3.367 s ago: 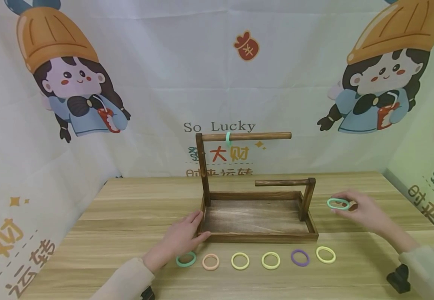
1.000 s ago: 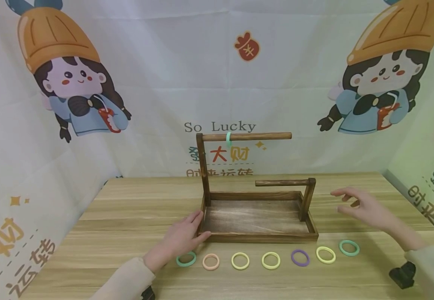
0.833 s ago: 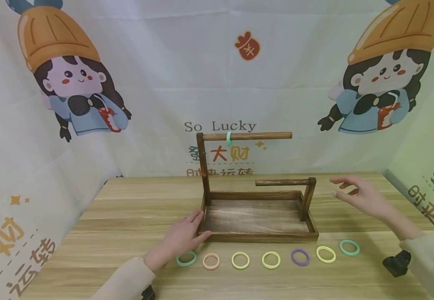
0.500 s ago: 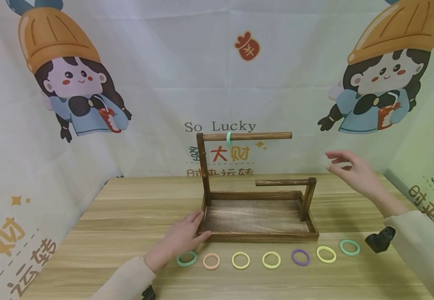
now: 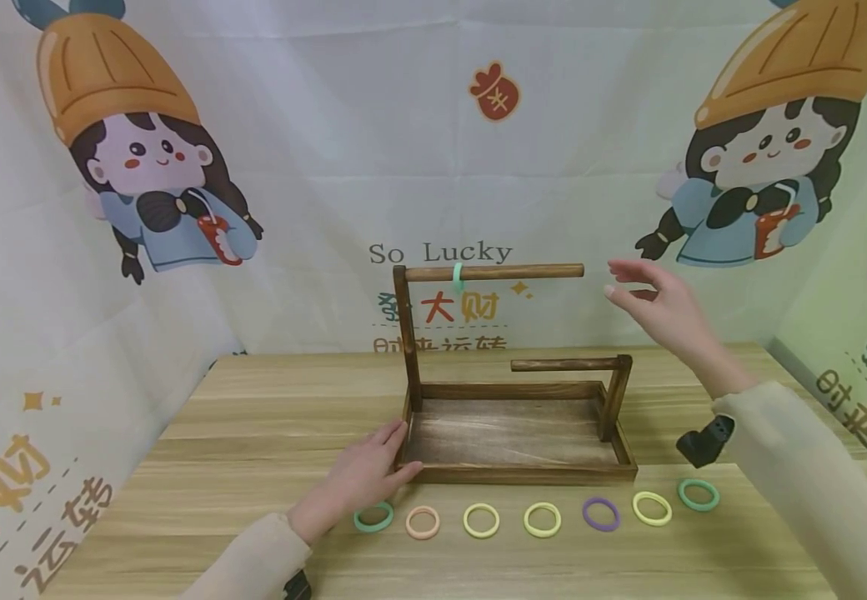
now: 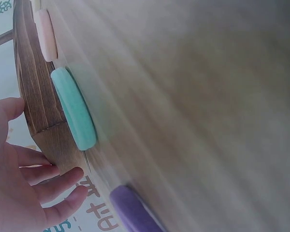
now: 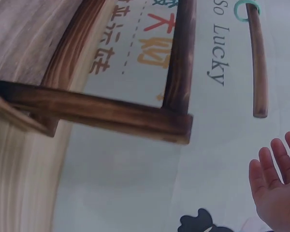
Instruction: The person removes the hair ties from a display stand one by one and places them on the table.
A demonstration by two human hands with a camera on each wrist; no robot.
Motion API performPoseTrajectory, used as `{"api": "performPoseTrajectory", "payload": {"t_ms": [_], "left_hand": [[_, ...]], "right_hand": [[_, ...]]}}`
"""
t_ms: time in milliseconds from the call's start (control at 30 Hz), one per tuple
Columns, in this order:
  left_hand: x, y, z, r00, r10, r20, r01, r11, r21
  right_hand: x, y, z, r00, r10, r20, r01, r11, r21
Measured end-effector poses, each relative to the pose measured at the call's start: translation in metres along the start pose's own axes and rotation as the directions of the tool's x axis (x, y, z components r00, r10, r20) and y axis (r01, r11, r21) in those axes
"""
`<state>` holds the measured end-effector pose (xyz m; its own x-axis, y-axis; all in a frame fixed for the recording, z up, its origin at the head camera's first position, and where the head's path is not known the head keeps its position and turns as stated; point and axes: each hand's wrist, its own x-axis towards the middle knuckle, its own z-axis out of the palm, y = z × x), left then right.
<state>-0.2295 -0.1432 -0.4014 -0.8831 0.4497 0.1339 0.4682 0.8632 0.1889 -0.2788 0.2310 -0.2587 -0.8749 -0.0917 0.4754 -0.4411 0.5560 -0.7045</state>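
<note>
A dark wooden stand (image 5: 516, 475) has a tray base and two horizontal rods. A mint-green ring (image 5: 458, 277) hangs on the upper rod (image 5: 523, 272); the lower rod (image 5: 561, 365) bears no ring. My left hand (image 5: 358, 475) rests against the tray's front left corner, thumb at the front and fingers along the side. My right hand (image 5: 659, 304) is raised just right of the upper rod's free end, apart from it. Its fingers are extended with nothing between them, as the right wrist view's palm (image 7: 280, 203) also shows.
Before the stand lies a row of rings: green (image 5: 373, 517), peach (image 5: 423, 522), yellow (image 5: 481, 521), yellow (image 5: 542, 519), purple (image 5: 601, 514), yellow (image 5: 652, 508), green (image 5: 699, 495). Another purple ring (image 6: 135, 210) shows in the left wrist view. Printed cloth (image 5: 313, 208) surrounds the table.
The right hand first held a green ring, which now lies at the row's right end. Since then the bare hand has risen and moved left toward the upper rod. The left hand stays put.
</note>
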Motion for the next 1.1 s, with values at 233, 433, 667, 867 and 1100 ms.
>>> {"api": "performPoseTrajectory", "payload": {"t_ms": [233, 433, 667, 867, 1100], "left_hand": [[0.0, 0.001, -0.001, 1.0, 0.003, -0.004, -0.003, 1.0, 0.009], [-0.001, 0.002, -0.002, 1.0, -0.003, -0.007, 0.003, 1.0, -0.002], [-0.001, 0.004, -0.004, 1.0, -0.004, -0.011, 0.004, 1.0, -0.003], [0.0, 0.003, -0.002, 1.0, -0.001, -0.012, 0.001, 1.0, -0.001], [0.0, 0.002, -0.002, 1.0, -0.005, -0.001, 0.005, 1.0, -0.005]], "right_hand": [[0.013, -0.016, 0.014, 0.998, -0.063, 0.007, 0.063, 0.997, 0.042], [0.021, -0.027, 0.028, 0.994, -0.102, 0.033, 0.101, 0.994, 0.03], [0.03, -0.04, 0.046, 0.989, -0.112, 0.099, 0.112, 0.994, -0.001], [0.041, -0.053, 0.062, 0.972, -0.183, 0.146, 0.194, 0.978, -0.07], [0.051, -0.063, 0.079, 0.952, -0.218, 0.216, 0.242, 0.966, -0.093]]}}
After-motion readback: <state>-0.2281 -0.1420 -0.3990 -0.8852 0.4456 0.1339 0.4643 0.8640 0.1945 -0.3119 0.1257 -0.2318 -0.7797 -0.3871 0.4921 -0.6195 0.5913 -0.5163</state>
